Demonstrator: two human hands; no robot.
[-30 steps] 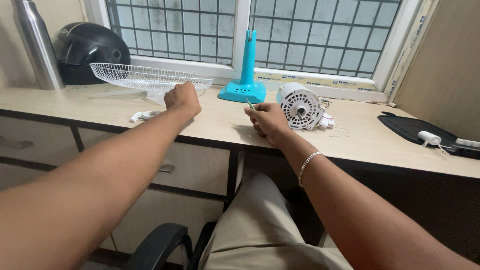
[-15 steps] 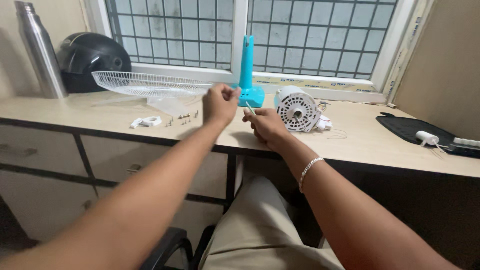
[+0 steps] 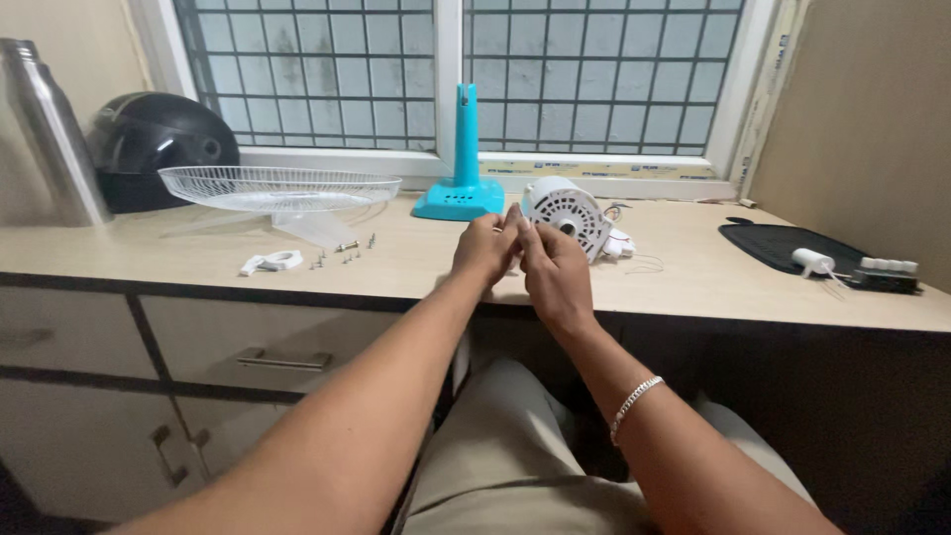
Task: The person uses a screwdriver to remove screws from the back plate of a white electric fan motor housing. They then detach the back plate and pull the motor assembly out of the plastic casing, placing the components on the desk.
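Now both hands — left hand [image 3: 485, 250], right hand [image 3: 551, 267] — meet, fingertips pinched together.

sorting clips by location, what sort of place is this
Probably a home desk used as a repair bench: a wooden desk with drawers beneath a barred window, with a white fan motor, wire fan guard and helmet on it.

Beige wooden desk [image 3: 693, 267] with drawers [image 3: 277, 342]; barred window [image 3: 446, 79] behind, daylight.

White fan motor [image 3: 561, 208] on desk [image 3: 693, 267]
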